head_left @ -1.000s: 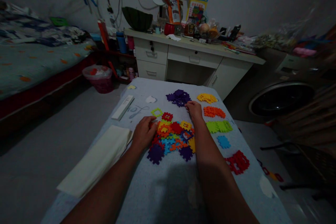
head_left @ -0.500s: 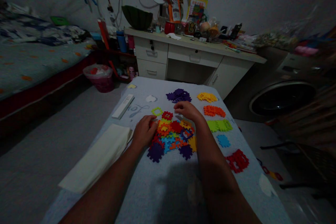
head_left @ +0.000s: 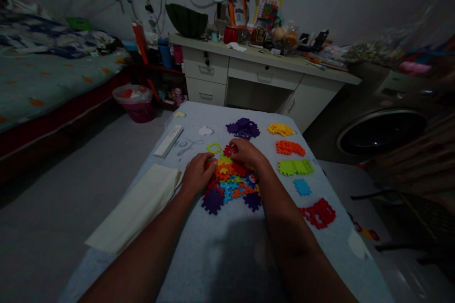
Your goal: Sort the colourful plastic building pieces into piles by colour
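A heap of mixed interlocking plastic tiles (head_left: 231, 182) in several colours lies on the cloth-covered table between my hands. My right hand (head_left: 249, 153) is over the far right side of the heap, its fingertips closed on a red tile (head_left: 230, 150) with cut-outs. My left hand (head_left: 198, 173) rests against the heap's left edge, thumb and index finger apart; what its other fingers touch is hidden. A light green tile frame (head_left: 213, 147) lies just beyond the left fingertips. Dark purple tiles (head_left: 213, 201) sit at the heap's near edge.
Sorted piles of purple (head_left: 243, 128), yellow (head_left: 280, 129), orange (head_left: 290, 148), green (head_left: 295, 167), blue (head_left: 302, 188) and red tiles (head_left: 321, 213) lie around the back and right. At left are a white box (head_left: 168, 141) and folded pale cloth (head_left: 135, 208).
My right hand has come down and left onto the red tile, which has shifted slightly. My left hand has stayed nearly in place. The view has moved a little.
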The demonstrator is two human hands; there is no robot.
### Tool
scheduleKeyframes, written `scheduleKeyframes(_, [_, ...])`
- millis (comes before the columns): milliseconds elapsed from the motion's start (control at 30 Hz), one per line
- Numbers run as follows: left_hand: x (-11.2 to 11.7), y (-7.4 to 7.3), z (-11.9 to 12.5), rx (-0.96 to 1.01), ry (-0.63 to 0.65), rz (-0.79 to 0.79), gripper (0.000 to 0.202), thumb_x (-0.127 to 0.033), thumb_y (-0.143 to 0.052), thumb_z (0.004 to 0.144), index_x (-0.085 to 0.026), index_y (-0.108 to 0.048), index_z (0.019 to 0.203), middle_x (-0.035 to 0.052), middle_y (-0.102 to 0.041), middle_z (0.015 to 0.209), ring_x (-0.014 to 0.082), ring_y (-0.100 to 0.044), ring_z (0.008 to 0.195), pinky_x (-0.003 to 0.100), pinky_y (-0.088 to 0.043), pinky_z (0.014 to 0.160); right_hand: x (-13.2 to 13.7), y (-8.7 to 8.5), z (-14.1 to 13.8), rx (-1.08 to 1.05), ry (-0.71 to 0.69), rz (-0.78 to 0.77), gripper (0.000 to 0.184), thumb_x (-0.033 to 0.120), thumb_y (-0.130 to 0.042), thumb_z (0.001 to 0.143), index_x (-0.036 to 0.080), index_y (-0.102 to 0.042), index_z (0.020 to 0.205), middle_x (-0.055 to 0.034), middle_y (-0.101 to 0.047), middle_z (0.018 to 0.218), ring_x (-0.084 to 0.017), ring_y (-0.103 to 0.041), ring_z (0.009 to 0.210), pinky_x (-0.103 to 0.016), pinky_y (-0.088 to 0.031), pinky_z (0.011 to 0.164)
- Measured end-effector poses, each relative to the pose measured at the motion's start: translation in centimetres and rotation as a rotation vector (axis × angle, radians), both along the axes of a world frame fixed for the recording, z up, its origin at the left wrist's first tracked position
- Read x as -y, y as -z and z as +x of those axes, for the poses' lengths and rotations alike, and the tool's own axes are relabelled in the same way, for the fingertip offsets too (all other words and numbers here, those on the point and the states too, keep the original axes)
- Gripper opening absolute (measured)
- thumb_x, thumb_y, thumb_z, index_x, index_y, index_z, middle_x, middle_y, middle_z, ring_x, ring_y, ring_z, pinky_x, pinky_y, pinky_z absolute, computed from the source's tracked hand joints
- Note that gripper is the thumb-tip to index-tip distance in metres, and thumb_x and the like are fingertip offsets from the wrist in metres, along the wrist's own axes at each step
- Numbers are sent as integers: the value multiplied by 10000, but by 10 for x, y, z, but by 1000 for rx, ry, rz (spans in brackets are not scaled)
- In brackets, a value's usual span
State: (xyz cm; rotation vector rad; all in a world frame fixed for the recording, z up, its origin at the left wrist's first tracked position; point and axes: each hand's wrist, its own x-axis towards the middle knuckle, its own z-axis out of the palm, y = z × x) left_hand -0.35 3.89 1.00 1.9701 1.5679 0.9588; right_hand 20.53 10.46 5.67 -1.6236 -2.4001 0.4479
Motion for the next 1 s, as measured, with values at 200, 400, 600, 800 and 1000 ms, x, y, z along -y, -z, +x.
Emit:
scheduleKeyframes(200, [2,-2,0,-60,53,11,437,-470,-512,866,-180,-624,1173,111,-657,1153,280,-616,1069,432,-486,930,16,-25,33,-113,76,-14,411,175,-739,690,173,-668,1096,-83,-704,1046,-225,-627,922,-323,-470,824])
scheduleKeyframes(400, [2,-4,0,-106,57,-2,476,-495,-490,867,-169,-621,1188,124,-647,1175,296,-602,1098,458,-463,970,65,-47,92,-169,94,-41,387,86,-655,690,184,-686,1064,-79,-703,1094,-230,-645,990,-345,-494,878])
scheduleKeyframes(600, [-1,2,-1,-138,68,7,506,-526,-479,869,-166,-616,1198,124,-647,1176,295,-599,1091,439,-472,949,135,-48,169,-143,206,-28,446,113,-636,717,209,-675,1151,-85,-687,1192,-242,-632,1094,-403,-471,1003])
scheduleKeyframes(800, [-4,6,-3,-145,65,16,508,-532,-485,860,-174,-621,1192,119,-644,1189,290,-605,1095,428,-468,961,202,-33,214,-132,368,-109,465,130,-601,727,220,-663,1178,-74,-681,1196,-226,-640,1073,-362,-496,956])
scheduleKeyframes(1000, [-4,7,-4,-121,65,4,523,-534,-497,842,-159,-624,1182,125,-642,1191,284,-614,1082,420,-479,962,238,-31,209,-71,353,-115,475,158,-587,735,199,-640,1206,-89,-679,1184,-237,-623,1051,-375,-472,947])
